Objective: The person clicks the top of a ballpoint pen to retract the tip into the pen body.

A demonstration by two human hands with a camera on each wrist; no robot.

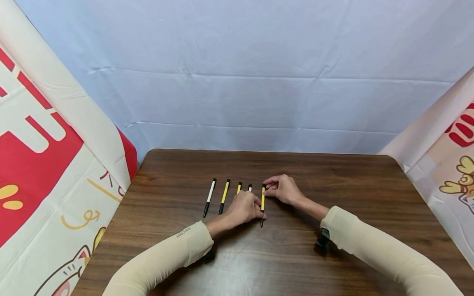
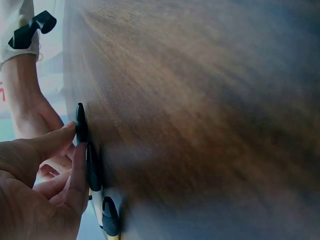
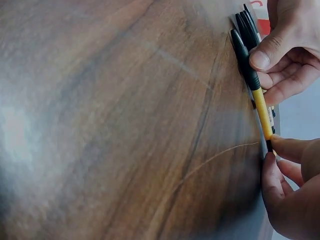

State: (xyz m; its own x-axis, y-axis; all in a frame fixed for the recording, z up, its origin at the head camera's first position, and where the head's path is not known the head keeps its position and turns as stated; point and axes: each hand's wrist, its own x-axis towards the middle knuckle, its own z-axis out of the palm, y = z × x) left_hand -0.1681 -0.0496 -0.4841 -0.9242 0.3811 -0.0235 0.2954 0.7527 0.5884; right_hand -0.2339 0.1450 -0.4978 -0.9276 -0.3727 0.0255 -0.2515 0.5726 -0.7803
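Several click pens stand side by side in a row on the wooden table, black tips pointing toward the person. The rightmost is a yellow pen (image 1: 263, 201). My left hand (image 1: 242, 207) pinches its black grip near the tip between thumb and finger. At the far end of the same pen, my right hand (image 1: 284, 189) pinches the black top with thumb and fingertips. Beneath and behind the left hand, a white pen (image 1: 249, 188) and another yellow pen (image 1: 239, 187) are partly hidden. Farther left lie a yellow pen (image 1: 224, 196) and a white pen (image 1: 210, 197).
The brown wooden table (image 1: 333, 174) has its far edge against a pale cloth backdrop (image 1: 237, 98). Printed cloth (image 1: 74, 176) hangs along the left side, and more of it on the right. A small black device (image 1: 322, 242) sits under the right wrist.
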